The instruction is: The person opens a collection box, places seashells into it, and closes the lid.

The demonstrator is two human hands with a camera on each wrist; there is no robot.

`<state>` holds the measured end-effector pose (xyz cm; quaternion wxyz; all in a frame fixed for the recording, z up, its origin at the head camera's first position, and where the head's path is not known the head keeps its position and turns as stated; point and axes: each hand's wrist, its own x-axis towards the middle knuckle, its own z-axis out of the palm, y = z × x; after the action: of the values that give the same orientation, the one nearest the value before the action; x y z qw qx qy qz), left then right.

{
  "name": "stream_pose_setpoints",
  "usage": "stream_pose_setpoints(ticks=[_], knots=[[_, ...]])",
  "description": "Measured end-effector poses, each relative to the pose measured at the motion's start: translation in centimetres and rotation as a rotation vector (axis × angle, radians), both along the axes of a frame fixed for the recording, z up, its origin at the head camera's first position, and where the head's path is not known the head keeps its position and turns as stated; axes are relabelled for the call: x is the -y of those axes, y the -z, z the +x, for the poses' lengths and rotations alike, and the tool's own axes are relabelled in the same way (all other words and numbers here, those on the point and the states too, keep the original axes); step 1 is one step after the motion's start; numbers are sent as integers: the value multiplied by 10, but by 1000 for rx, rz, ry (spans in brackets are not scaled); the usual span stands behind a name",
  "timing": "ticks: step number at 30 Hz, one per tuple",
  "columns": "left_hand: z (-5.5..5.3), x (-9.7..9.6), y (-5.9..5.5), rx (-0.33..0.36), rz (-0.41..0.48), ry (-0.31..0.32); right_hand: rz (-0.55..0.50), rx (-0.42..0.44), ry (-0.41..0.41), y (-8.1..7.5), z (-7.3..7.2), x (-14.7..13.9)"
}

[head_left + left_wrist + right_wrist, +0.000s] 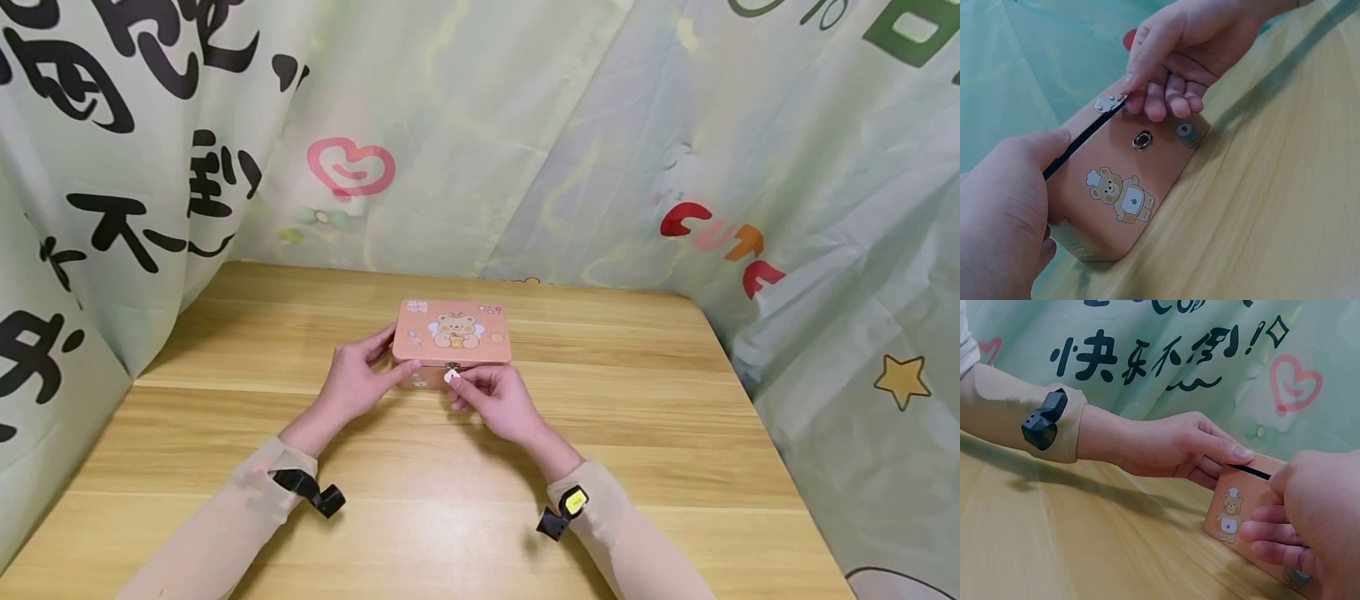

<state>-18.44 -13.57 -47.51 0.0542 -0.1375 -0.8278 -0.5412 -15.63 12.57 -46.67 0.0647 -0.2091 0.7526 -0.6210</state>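
Observation:
A pink tin box (452,331) with a bear printed on its lid stands on the table. My left hand (354,382) grips its left end, thumb at the lid's front edge and fingers round the side. With thumb and forefinger, my right hand (495,400) pinches the metal clasp (1109,104) at the front of the lid; its other fingers hang loosely curled before the box. Below the clasp, a metal catch (1142,140) shows on the front wall. A dark gap runs along the lid's front edge in both wrist views. The box's inside is hidden.
The wooden table (420,517) reaches back to a pale printed curtain (465,142), which also hangs along its left and right sides. Each sleeve carries a black wrist camera, one on the left (309,492) and one on the right (562,512).

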Motion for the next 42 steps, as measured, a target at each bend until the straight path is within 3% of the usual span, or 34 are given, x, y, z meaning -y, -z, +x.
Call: stream_pose_setpoints(ticks=[24,33,42], knots=[[0,4,8,-54,-25,23,36,26,-24,16,0,-1],[0,5,8,-52,-26,25,92,-54,86,21,0,4],[1,5,9,-60,-31,25,115,-50,184,23,2,7]])
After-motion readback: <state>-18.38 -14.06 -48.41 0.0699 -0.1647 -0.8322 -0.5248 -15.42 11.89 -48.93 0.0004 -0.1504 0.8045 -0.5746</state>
